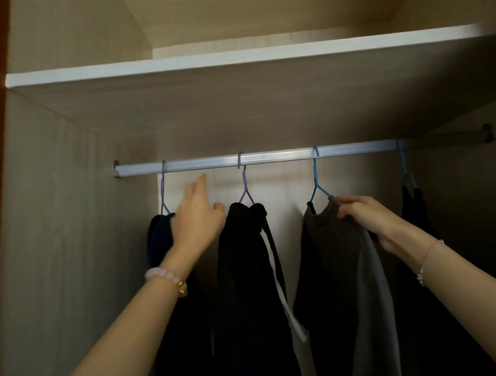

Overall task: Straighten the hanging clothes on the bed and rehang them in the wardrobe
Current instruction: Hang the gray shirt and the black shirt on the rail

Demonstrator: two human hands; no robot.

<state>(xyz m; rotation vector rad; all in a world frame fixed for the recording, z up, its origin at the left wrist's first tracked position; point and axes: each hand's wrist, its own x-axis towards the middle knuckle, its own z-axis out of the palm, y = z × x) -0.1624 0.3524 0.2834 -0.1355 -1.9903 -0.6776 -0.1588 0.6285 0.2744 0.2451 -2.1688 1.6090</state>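
Observation:
Several dark garments hang from a silver rail (pixel 279 156) inside the wardrobe. A navy garment (pixel 159 238) hangs far left on a purple hanger (pixel 163 189). A black hoodie (pixel 245 274) with a white drawstring hangs on a second purple hanger (pixel 244 185). A brown-grey sweater (pixel 337 269) hangs on a blue hanger (pixel 316 181). A black garment (pixel 414 208) hangs far right. My left hand (pixel 198 216) is raised between the navy garment and the hoodie, fingers apart, holding nothing. My right hand (pixel 366 216) pinches the sweater's shoulder by the collar.
A white-edged shelf (pixel 234 57) runs above the rail. Beige wardrobe walls (pixel 65 226) close in left and right. Rail brackets sit at both ends. Gaps on the rail lie between the hangers. The bed is out of view.

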